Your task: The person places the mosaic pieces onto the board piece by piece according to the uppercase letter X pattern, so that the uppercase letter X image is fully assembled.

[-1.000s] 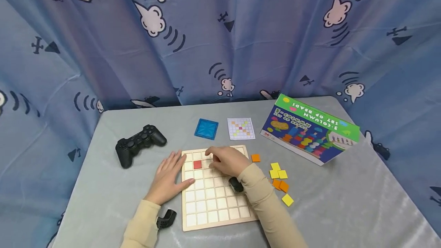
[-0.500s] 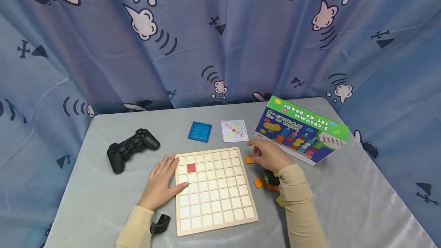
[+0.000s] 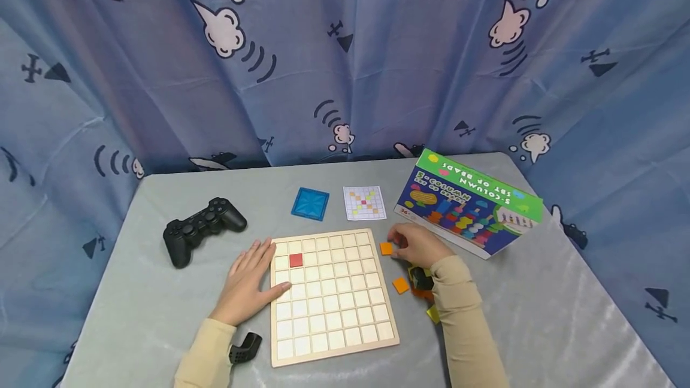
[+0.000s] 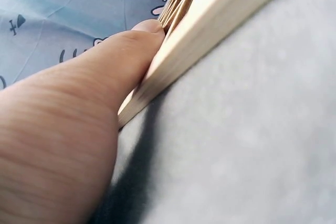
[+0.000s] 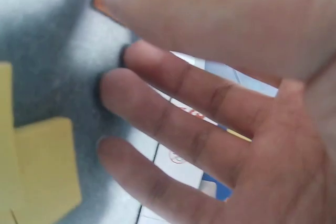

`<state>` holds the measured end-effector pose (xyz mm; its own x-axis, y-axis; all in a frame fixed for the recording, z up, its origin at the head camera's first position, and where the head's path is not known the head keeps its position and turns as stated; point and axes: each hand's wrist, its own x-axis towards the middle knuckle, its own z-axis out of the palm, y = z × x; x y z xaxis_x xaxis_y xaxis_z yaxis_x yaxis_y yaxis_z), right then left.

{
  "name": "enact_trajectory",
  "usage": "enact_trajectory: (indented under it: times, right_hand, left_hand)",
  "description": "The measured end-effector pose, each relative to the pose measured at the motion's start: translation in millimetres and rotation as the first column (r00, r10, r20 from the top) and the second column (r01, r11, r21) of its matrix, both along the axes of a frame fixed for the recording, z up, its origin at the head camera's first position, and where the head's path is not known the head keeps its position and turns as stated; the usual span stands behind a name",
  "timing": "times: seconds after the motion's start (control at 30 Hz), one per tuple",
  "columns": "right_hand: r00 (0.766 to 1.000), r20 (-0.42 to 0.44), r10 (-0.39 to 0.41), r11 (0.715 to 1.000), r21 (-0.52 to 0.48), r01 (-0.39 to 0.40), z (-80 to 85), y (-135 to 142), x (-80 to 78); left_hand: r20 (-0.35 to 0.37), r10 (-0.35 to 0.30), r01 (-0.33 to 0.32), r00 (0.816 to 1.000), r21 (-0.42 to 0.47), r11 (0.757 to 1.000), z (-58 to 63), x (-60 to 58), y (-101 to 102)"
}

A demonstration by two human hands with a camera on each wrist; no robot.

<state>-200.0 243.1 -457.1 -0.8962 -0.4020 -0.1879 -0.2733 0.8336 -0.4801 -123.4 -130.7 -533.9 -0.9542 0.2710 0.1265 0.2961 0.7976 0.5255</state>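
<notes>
In the head view my left hand (image 3: 245,283) rests spread along the left edge of the wooden grid board (image 3: 334,361). The left wrist view shows its thumb (image 4: 118,56) over the board's rim (image 4: 210,30). A red square tile (image 3: 296,260) lies in a cell near the board's upper left. Right of the board, my right hand (image 3: 417,245) is at an orange square tile (image 3: 386,248) lying on the table. In the right wrist view the thumb (image 5: 199,19) overlaps that tile, the index fingertip is hidden, and the other fingers are loosely bent.
Loose orange (image 3: 401,285) and yellow (image 3: 433,314) tiles lie below my right hand, partly hidden by the wrist. A printed pattern card (image 3: 364,203) and blue square piece (image 3: 309,203) lie behind the board. A colourful box (image 3: 469,202) stands back right, a black game controller (image 3: 205,229) left.
My right hand has gone from above the board to the orange tile at its right, where it has stayed for the last half second. The left hand keeps its place on the board.
</notes>
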Motion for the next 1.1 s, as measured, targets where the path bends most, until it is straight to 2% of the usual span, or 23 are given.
enact_trajectory:
  times: [0.37, 0.8, 1.1]
  right_hand:
    - [1.0, 0.004, 0.003, 1.0, 0.017, -0.003, -9.7, 0.6, -4.8]
    - [1.0, 0.007, -0.002, 1.0, 0.025, 0.002, -10.5, 0.9, -5.2]
    - [1.0, -0.009, 0.027, 0.998, 0.049, -0.027, -5.1, -3.1, -4.5]
  left_hand:
    - [0.008, 0.011, -0.011, 1.0, 0.005, 1.0, -0.7, -1.4, -1.0]
    - [0.001, 0.014, -0.014, 1.0, 0.022, 1.0, 0.5, -1.8, 0.1]
    - [0.008, 0.019, -0.019, 1.0, 0.02, 1.0, 2.4, -2.0, -0.5]
